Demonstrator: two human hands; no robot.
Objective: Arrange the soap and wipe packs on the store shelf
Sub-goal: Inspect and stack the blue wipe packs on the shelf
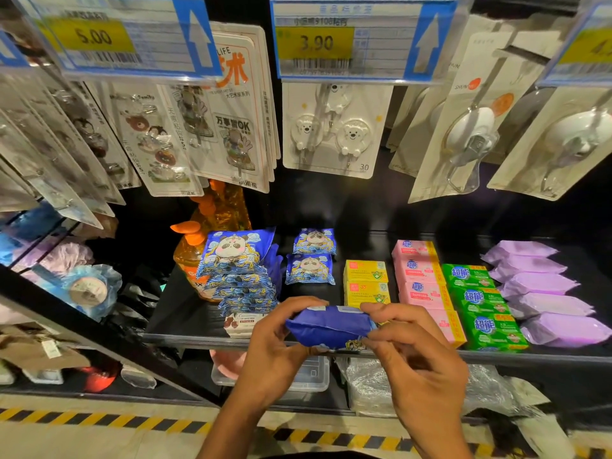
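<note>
Both hands hold one blue wipe pack [331, 326] just above the front edge of the black shelf [185, 316]. My left hand [278, 352] grips its left end and my right hand [414, 352] pinches its right end. Behind it lie two small blue panda wipe packs [311, 268], with a leaning row of larger panda packs [241, 276] to the left. To the right run yellow soap boxes [366, 283], pink soap bars [420, 279], green soap bars [480, 303] and purple wipe packs [543, 293], each in a row.
An orange liquid bottle [192, 250] stands behind the panda packs. A small white box [240, 324] lies at the shelf front. Hook packs [331, 134] and price tags [334, 41] hang overhead. Clear bins [311, 376] sit on the shelf below. Striped floor tape [99, 419] runs along the bottom.
</note>
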